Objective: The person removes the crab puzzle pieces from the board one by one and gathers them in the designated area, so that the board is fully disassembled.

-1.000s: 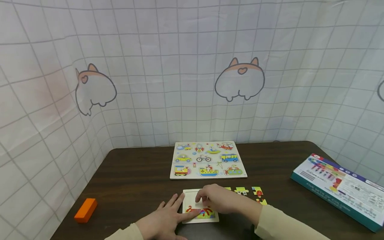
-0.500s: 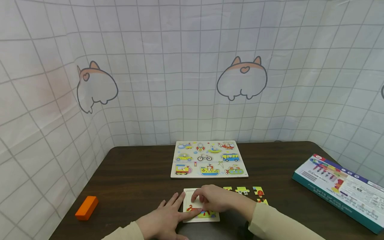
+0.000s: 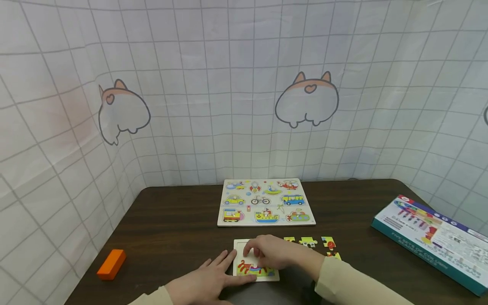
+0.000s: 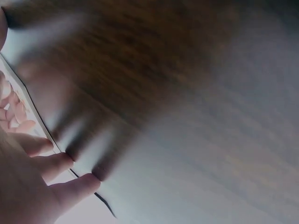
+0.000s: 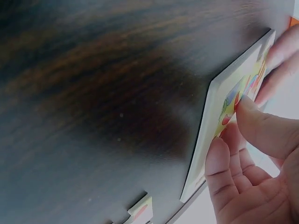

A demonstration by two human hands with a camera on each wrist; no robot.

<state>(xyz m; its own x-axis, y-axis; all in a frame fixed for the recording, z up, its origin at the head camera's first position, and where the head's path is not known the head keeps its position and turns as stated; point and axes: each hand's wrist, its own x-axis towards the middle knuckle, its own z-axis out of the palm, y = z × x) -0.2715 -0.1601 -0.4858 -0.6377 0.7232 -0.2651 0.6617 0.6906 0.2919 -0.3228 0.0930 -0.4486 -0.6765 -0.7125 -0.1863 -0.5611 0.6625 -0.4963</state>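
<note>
Left hand (image 3: 207, 280) straight-fingered at left edge of tray (image 3: 239, 248), thumb over near edge, grasping nothing. Right hand (image 3: 272, 252) curled over tray, thumb at jigsaw (image 3: 247, 268); cannot tell whether it pinches piece. Tray flat on table (image 3: 171, 233). Near part filled, far left bare. Loose pieces (image 3: 328, 243), at least four, right of tray: apparently left to place.
</note>
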